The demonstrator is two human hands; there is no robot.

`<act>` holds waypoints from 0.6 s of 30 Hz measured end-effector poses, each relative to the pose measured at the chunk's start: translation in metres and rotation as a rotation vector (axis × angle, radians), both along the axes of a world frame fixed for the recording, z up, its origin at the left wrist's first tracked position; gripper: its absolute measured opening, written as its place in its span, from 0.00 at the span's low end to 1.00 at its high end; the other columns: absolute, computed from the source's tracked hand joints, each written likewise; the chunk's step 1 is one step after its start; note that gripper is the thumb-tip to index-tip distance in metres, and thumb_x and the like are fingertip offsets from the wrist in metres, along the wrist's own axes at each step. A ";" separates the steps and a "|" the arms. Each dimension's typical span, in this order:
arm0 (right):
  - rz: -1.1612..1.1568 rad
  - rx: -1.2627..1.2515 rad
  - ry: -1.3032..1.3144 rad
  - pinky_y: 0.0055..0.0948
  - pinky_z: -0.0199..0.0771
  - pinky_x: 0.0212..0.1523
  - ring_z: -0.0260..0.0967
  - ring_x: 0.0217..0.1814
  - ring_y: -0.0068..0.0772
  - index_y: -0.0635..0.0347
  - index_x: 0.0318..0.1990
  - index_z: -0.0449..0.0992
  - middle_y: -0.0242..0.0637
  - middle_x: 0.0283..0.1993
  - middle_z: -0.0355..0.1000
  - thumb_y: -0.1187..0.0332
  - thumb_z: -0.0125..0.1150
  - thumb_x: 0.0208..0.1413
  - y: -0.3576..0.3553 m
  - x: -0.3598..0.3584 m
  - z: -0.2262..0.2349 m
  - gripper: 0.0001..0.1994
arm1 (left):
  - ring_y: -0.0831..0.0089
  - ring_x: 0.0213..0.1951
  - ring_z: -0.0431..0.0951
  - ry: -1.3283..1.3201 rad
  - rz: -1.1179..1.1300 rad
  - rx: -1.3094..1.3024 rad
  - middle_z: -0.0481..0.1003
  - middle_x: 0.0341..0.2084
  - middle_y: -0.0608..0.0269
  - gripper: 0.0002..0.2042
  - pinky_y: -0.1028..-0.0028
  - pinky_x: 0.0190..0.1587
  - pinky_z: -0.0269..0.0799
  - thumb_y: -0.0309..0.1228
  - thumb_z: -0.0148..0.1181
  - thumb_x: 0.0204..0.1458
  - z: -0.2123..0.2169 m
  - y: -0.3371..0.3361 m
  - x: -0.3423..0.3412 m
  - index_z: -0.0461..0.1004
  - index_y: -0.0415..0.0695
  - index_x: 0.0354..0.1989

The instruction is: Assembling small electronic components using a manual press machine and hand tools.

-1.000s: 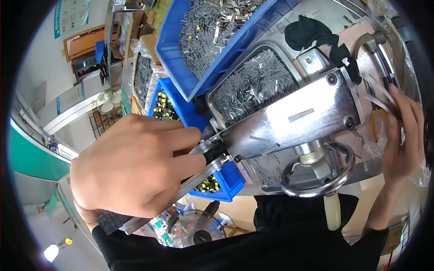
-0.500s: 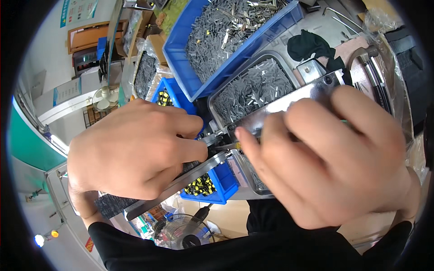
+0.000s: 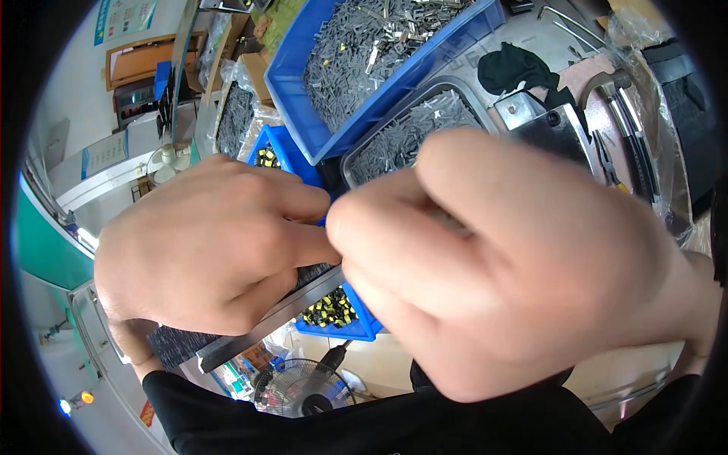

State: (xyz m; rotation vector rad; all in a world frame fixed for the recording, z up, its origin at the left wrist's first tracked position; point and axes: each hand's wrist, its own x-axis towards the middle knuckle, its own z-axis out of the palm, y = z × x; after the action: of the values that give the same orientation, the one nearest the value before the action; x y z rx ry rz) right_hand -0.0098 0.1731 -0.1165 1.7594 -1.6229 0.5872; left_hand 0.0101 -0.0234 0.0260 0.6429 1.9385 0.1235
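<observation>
My left hand (image 3: pixel 201 246) lies knuckles up over a long metal rail (image 3: pixel 265 322) with a dark textured strip (image 3: pixel 176 345) beside it. Its fingers are curled down at the rail's upper end, and whatever they pinch is hidden. Close against those fingertips is my right hand (image 3: pixel 493 280), closed, with its fingertips tucked out of sight, so what it holds cannot be made out. It covers the middle of the fixture. Behind the right hand, part of a shiny metal block (image 3: pixel 557 133) shows. A metal tray (image 3: pixel 347 168) of small grey pieces sits just beyond both hands.
A large blue bin (image 3: pixel 292 129) holds grey and silvery pieces. Smaller blue bins (image 3: pixel 369 327) with black-and-yellow parts flank the rail. On the right lie a black cloth (image 3: pixel 516 70), pliers (image 3: pixel 607 159) and hex keys (image 3: pixel 565 30). A fan (image 3: pixel 303 387) stands below.
My right hand has moved left to meet the left hand's fingertips, now covering the fixture's centre. The left hand keeps its grip pose; the whole view has shifted slightly.
</observation>
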 end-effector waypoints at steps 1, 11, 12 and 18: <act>-0.001 -0.004 0.005 0.23 0.48 0.24 0.51 0.24 0.25 0.57 0.16 0.60 0.29 0.21 0.52 0.68 0.60 0.36 0.000 0.000 0.002 0.12 | 0.56 0.35 0.78 0.033 0.008 0.002 0.69 0.28 0.58 0.13 0.58 0.34 0.73 0.30 0.62 0.41 0.002 0.001 0.001 0.78 0.42 0.37; -0.042 0.025 0.026 0.23 0.48 0.24 0.51 0.24 0.25 0.57 0.16 0.60 0.29 0.21 0.52 0.67 0.59 0.36 0.006 -0.004 0.011 0.12 | 0.57 0.35 0.78 -0.012 0.014 -0.101 0.69 0.27 0.58 0.11 0.58 0.34 0.73 0.31 0.63 0.44 0.008 0.010 -0.003 0.79 0.44 0.38; -0.045 0.017 0.030 0.23 0.48 0.24 0.51 0.24 0.25 0.57 0.16 0.60 0.29 0.21 0.52 0.67 0.59 0.36 0.007 -0.003 0.012 0.12 | 0.57 0.34 0.77 -0.019 0.003 -0.128 0.69 0.27 0.58 0.11 0.58 0.34 0.73 0.31 0.63 0.44 0.013 0.014 -0.005 0.79 0.44 0.38; -0.078 0.067 0.036 0.23 0.47 0.24 0.51 0.24 0.25 0.57 0.16 0.60 0.29 0.21 0.52 0.67 0.59 0.35 0.013 -0.005 0.013 0.12 | 0.48 0.29 0.77 0.012 0.052 -0.054 0.76 0.27 0.49 0.10 0.55 0.32 0.74 0.28 0.62 0.33 0.001 0.008 -0.003 0.77 0.39 0.26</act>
State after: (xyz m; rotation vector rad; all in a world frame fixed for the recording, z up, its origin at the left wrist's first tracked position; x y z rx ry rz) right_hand -0.0150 0.1859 -0.1030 1.7354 -1.6958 0.4666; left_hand 0.0074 -0.0152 0.0272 0.5589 1.9641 0.0992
